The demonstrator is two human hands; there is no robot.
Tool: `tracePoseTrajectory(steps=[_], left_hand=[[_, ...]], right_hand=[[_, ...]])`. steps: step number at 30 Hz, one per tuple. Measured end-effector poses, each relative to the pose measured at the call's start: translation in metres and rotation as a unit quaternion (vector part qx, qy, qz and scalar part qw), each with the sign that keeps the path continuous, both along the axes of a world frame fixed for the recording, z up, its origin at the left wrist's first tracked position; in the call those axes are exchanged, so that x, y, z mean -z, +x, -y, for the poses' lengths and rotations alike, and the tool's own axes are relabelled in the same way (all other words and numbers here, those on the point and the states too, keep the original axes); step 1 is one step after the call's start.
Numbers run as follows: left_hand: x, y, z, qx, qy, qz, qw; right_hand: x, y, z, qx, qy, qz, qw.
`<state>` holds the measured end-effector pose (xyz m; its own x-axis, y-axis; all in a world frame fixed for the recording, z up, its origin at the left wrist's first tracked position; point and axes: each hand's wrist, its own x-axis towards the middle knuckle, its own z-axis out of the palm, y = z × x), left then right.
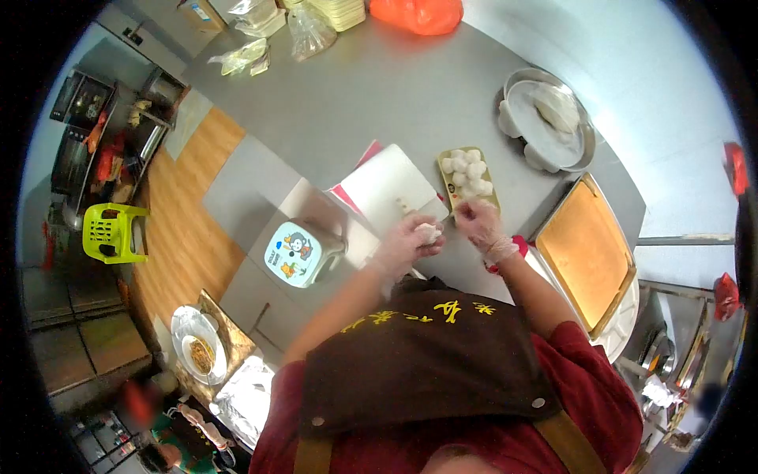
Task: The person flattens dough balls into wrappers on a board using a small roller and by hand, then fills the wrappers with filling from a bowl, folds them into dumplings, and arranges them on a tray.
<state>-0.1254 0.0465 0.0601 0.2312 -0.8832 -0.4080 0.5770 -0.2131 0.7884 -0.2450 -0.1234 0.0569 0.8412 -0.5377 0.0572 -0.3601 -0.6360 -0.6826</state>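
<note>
My left hand (pixel 409 243), in a clear glove, is closed around a small white dough ball (pixel 427 234) at the near edge of a white board (pixel 387 180). A few pale bits lie on that board, and pink shows beneath it. Also gloved, my right hand (pixel 478 223) has its fingers drawn together at the near end of a yellowish tray (pixel 450 192). Whatever those fingers hold, if anything, is hidden. Several white balls (pixel 466 167) sit close together in the tray.
A metal basin (pixel 586 150) with something white under plastic stands back right. At right lies a tan rectangular tray (pixel 588 253). A stool (pixel 294 253) is left of me; an orange bag (pixel 418 14) and stacked containers (pixel 338 12) are at the far edge. Another person (pixel 185 442) is lower left.
</note>
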Motion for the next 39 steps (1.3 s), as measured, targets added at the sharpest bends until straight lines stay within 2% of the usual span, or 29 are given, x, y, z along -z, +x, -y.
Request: tracePoseTrajectory(steps=[1,3,4,5,7,8,9,10,12,14,15,16,17,19,20,22,23,24,25,27,29,31,33,34,35,36,37,38,39], left_hand=[[0.013,0.001,-0.003,-0.007,-0.033,-0.001,0.999],[0.028,0.005,-0.008,-0.017,-0.064,-0.003,0.998],[0.035,0.008,-0.01,-0.021,-0.089,-0.004,0.996],[0.037,0.011,-0.011,-0.027,-0.101,-0.003,0.995],[0.041,0.017,-0.015,-0.05,-0.133,-0.014,0.99],[0.04,0.019,-0.019,-0.062,-0.141,-0.019,0.988],[0.036,0.021,-0.022,-0.073,-0.149,-0.025,0.986],[0.031,0.023,-0.027,-0.062,-0.174,0.081,0.979],[0.028,0.029,-0.033,-0.047,-0.199,0.187,0.961],[0.022,0.029,-0.046,-0.014,-0.128,0.285,0.95],[0.015,0.028,-0.053,-0.003,-0.104,0.316,0.943],[-0.013,0.027,-0.062,0.026,-0.018,0.266,0.963],[-0.028,0.031,-0.07,0.055,0.07,0.212,0.973],[-0.015,0.038,-0.08,0.117,0.036,0.184,0.975],[-0.029,0.035,-0.081,0.114,0.05,0.185,0.975],[-0.028,0.031,-0.075,0.113,0.064,0.186,0.974],[-0.012,0.035,-0.063,0.097,0.109,0.34,0.929],[0.004,0.041,-0.05,0.078,0.151,0.485,0.858],[0.023,0.052,-0.036,0.031,0.134,0.514,0.847],[0.048,0.075,-0.008,-0.019,0.115,0.542,0.832],[0.063,0.09,0.013,-0.106,0.116,0.589,0.793],[0.089,0.092,0.011,-0.07,0.151,0.59,0.79],[0.075,0.082,0.005,-0.031,0.184,0.59,0.786],[0.033,0.067,-0.005,-0.17,0.183,0.528,0.812],[0.011,0.057,-0.013,-0.303,0.177,0.455,0.818],[0.033,0.056,-0.022,-0.299,0.176,0.457,0.819],[0.075,0.059,-0.035,-0.369,0.07,0.368,0.851],[0.098,0.061,-0.042,-0.431,-0.036,0.268,0.861],[0.093,0.065,-0.042,-0.428,-0.031,0.267,0.863]], right_hand=[[0.004,-0.005,0.01,-0.002,0.0,-0.001,1.0],[0.003,-0.011,0.023,-0.064,-0.119,0.083,0.987],[0.005,-0.011,0.024,-0.068,-0.117,0.084,0.987],[0.004,-0.01,0.024,-0.071,-0.124,-0.066,0.988],[0.002,-0.006,0.021,-0.074,-0.135,-0.357,0.921],[-0.003,-0.001,0.015,-0.081,-0.136,-0.356,0.921],[-0.009,0.005,0.003,-0.086,-0.124,-0.251,0.956],[-0.012,0.012,-0.011,-0.088,-0.109,-0.141,0.98],[-0.011,0.024,-0.046,-0.119,-0.09,-0.091,0.985],[0.0,0.029,-0.066,-0.149,-0.075,-0.044,0.985],[0.017,0.032,-0.071,-0.121,-0.075,-0.03,0.989],[0.026,0.038,-0.072,-0.094,-0.076,-0.014,0.993],[0.013,0.045,-0.07,-0.101,-0.078,-0.013,0.992],[-0.052,0.063,-0.063,-0.097,-0.065,-0.16,0.98],[-0.087,0.078,-0.057,-0.135,-0.1,-0.187,0.968],[-0.115,0.121,-0.046,-0.164,-0.107,-0.217,0.956],[-0.118,0.145,-0.039,-0.18,-0.124,-0.232,0.948],[-0.121,0.168,-0.031,-0.196,-0.142,-0.246,0.938],[-0.123,0.188,-0.023,-0.196,-0.145,-0.245,0.938],[-0.128,0.218,-0.013,-0.343,-0.26,-0.263,0.864],[-0.141,0.223,-0.019,-0.307,-0.252,-0.265,0.879],[-0.143,0.214,-0.023,-0.272,-0.242,-0.268,0.892],[-0.133,0.174,-0.025,-0.26,-0.213,-0.181,0.924],[-0.128,0.154,-0.028,-0.25,-0.201,-0.145,0.936],[-0.12,0.134,-0.036,-0.226,-0.188,-0.169,0.941],[-0.112,0.115,-0.044,-0.201,-0.177,-0.193,0.944],[-0.1,0.099,-0.051,-0.176,-0.158,-0.263,0.936],[-0.069,0.08,-0.053,-0.175,-0.155,-0.265,0.936],[-0.025,0.062,-0.056,-0.131,-0.128,-0.22,0.958]])
